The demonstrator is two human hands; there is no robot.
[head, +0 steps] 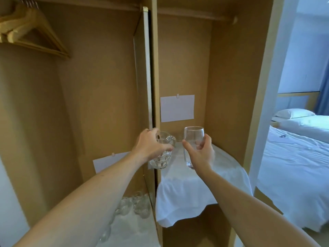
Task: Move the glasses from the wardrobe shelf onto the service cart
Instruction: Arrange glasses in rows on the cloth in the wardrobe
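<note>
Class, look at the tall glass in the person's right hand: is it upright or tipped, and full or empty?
Upright and empty. The tall glass has its rim on top, and the right hand shows clearly through it, with no liquid line.

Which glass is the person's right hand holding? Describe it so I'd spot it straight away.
Find the wardrobe's right compartment, where a white cloth covers the shelf. Above it, the right hand grips a tall smooth glass. The dimpled glass mug in the left hand beside it has a handle; this one has none.

Clear glossy glass tumbler [193,139]; matt wood wardrobe [110,86]; white cloth [195,189].
</note>
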